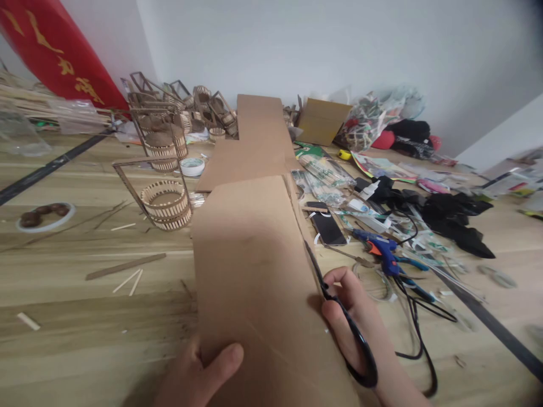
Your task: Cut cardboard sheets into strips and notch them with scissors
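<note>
A long piece of brown cardboard stretches from the bottom of the view away across the wooden table. My left hand grips its near left edge, thumb on top and the other fingers hidden underneath. In my right hand is a pair of black-handled scissors, its blades lying along the cardboard's right edge. Whether the blades are apart or together cannot be made out. Beyond it, a folded-out cardboard section reaches toward the wall.
Small slatted wooden baskets with tall handles stand left and at the back. A white plate holds brown round things. On the right lie a phone, a blue glue gun, pliers, cables and black plastic. Wood strips lie left.
</note>
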`<control>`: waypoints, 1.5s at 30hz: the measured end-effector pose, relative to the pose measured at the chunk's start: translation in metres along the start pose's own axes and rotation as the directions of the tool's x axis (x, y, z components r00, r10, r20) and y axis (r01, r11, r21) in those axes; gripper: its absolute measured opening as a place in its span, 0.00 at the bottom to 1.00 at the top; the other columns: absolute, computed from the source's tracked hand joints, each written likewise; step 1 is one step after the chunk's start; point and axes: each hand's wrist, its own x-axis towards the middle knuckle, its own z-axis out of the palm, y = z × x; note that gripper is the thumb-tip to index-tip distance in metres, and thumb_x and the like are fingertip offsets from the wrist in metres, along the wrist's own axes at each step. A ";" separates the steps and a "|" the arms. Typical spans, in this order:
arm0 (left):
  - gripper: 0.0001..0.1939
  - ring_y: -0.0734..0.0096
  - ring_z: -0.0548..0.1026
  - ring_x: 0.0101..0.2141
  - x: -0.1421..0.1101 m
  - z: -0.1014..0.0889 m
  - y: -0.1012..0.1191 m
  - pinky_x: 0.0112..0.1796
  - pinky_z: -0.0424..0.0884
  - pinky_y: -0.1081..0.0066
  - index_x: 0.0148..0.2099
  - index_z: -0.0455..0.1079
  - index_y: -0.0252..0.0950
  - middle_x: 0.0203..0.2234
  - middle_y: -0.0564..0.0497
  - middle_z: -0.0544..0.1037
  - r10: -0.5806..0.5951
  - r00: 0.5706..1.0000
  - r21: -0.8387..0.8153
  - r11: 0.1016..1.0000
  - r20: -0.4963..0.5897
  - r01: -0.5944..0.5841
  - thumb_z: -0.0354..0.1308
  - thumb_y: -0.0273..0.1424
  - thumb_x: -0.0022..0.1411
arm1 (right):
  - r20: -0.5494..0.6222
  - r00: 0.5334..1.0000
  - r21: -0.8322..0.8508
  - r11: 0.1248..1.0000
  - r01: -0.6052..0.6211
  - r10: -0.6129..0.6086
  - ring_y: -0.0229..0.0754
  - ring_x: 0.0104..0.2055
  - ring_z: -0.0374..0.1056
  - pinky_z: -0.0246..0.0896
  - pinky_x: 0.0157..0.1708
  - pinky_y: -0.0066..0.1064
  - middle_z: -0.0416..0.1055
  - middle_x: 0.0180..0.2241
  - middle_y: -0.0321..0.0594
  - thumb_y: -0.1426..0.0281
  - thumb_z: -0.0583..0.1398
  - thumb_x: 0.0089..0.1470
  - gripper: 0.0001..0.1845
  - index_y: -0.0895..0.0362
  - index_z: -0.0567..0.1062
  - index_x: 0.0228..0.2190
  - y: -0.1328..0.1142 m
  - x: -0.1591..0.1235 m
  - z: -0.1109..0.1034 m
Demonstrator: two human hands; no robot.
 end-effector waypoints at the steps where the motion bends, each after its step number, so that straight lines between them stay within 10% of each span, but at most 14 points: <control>1: 0.39 0.39 0.81 0.48 0.001 0.002 0.002 0.47 0.78 0.50 0.54 0.76 0.38 0.40 0.40 0.86 0.007 1.000 -0.049 0.999 -0.005 -0.007 0.70 0.56 0.44 | 0.000 1.000 0.000 1.000 0.005 -0.005 0.36 0.19 0.54 0.49 0.19 0.27 0.60 0.19 0.25 0.48 0.62 0.53 0.22 0.49 0.61 0.34 -0.001 0.000 0.002; 9: 0.32 0.46 0.84 0.38 -0.002 0.003 0.015 0.35 0.81 0.61 0.43 0.78 0.37 0.36 0.41 0.86 -0.018 0.985 0.012 1.000 -0.171 0.020 0.72 0.55 0.43 | 0.003 1.000 -0.006 1.000 -0.002 0.002 0.35 0.19 0.53 0.46 0.19 0.26 0.58 0.19 0.25 0.50 0.60 0.55 0.19 0.50 0.61 0.33 -0.009 0.006 0.010; 45: 0.33 0.48 0.83 0.40 -0.006 0.003 0.016 0.40 0.80 0.61 0.46 0.78 0.37 0.39 0.43 0.86 0.056 0.994 0.112 0.993 -0.095 -0.045 0.69 0.57 0.46 | -0.043 0.998 0.029 0.999 -0.043 0.044 0.35 0.17 0.54 0.48 0.18 0.26 0.62 0.17 0.23 0.46 0.64 0.49 0.27 0.49 0.58 0.35 -0.028 0.024 0.012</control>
